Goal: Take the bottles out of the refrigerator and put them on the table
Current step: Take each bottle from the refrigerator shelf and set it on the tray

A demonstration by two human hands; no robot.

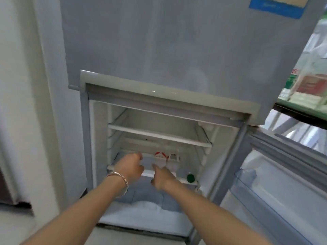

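Two clear bottles stand side by side on the lower shelf (182, 181) of the open refrigerator: one with a red label (160, 156) and one with a white top (174, 157). A green-capped bottle (190, 178) sits lower at the shelf's right end. My left hand (131, 167), with a bracelet on its wrist, reaches over the shelf's left part with fingers apart and nothing in it. My right hand (161, 175) is just below the red-label bottle, fingers spread, with its fingertips at the bottle's base. Motion blur hides whether they touch.
The upper shelf (159, 137) is bare. The lower door (276, 183) is swung open to the right, with clear door bins. The upper door (159, 41) is shut. A white wall is on the left, and a green-edged surface (300, 106) is at the far right.
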